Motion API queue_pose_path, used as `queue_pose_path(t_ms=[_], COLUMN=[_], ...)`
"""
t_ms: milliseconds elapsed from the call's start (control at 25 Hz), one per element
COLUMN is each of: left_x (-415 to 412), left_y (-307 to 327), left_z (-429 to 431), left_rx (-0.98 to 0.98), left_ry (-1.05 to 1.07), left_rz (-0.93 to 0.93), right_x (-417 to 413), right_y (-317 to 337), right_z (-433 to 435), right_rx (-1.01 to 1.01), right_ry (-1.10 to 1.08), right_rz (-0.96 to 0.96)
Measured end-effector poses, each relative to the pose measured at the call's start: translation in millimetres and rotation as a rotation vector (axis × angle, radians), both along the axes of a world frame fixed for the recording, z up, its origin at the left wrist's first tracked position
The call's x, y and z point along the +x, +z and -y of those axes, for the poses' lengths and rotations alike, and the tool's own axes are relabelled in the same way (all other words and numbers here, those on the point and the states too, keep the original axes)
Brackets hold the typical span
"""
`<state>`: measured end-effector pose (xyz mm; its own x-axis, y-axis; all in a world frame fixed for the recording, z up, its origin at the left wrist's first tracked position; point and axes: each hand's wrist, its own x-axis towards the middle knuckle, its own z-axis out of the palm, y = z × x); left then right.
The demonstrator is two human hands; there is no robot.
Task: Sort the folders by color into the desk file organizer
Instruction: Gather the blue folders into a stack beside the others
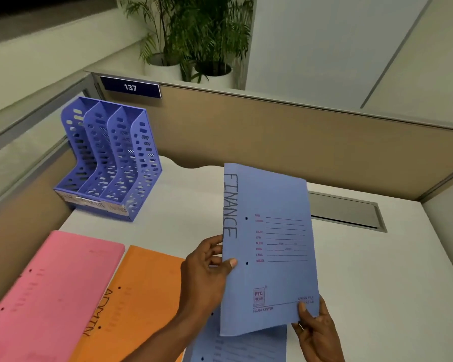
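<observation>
Blue folder [268, 246] (marked FINANCE) held between both hands.

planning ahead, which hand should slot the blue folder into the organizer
Left, probably. The left hand grips the blue FINANCE folder at its spine edge, on the side toward the file organizer; the right hand only pinches the far lower corner.

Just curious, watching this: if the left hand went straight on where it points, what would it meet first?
The blue FINANCE folder that the left hand grips. Beyond it, probably bare desk, then the tan partition; the organizer stands off to the left.
</observation>
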<state>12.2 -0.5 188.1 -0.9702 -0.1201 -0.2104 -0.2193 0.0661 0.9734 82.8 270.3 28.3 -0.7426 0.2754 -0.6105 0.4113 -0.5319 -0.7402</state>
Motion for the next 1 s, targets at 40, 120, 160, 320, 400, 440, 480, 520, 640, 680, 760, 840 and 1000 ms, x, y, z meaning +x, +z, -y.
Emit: queue_pose_path(t_ms=[40, 120, 160, 320, 400, 440, 480, 520, 640, 680, 760, 840, 1000], left_x=[3, 8, 11, 17, 19, 23, 27, 33, 62, 73, 93, 109, 125], left_y=[-1, -1, -1, -4, -9, -12, -15, -21, -45, -54, -71, -86, -112], left_z=[5, 13, 17, 41, 60, 70, 80, 89, 109, 112, 117, 122, 128], left_rx=[-0.010, -0.012, -0.003, -0.024, -0.003, 0.007, 0.012, 0.009, -0.019, -0.039, -0.090, -0.121, -0.162], left_ry=[-0.018, -0.038, -0.037, -0.007, -0.009, -0.036, -0.066, -0.098, -0.229, -0.277, -0.369, -0.448, -0.594], left_rz=[-0.014, -0.027, -0.026, -0.042, -0.030, -0.018, 0.000, 0.027, 0.136, 0.159, 0.184, 0.203, 0.231], right_x=[3, 7, 9, 20, 27, 33, 37, 42, 63, 72, 93, 118, 163], right_y=[1, 2, 6, 23, 32, 34, 39, 44, 54, 55, 50, 41, 32], right_z=[2, 7, 10, 24, 29, 32, 34, 38, 52, 58, 68, 78, 90], right_rx=[0.007, 0.029, 0.035, 0.030, 0.083, 0.134, 0.186, 0.232, 0.309, 0.334, 0.407, 0.494, 0.595], right_ry=[0.007, 0.008, 0.007, 0.001, 0.056, 0.091, 0.153, 0.234, 0.354, 0.336, 0.265, 0.215, 0.095], right_rz=[0.010, 0.023, 0.023, -0.010, 0.025, 0.068, 0.103, 0.123, 0.125, 0.124, 0.155, 0.218, 0.303])
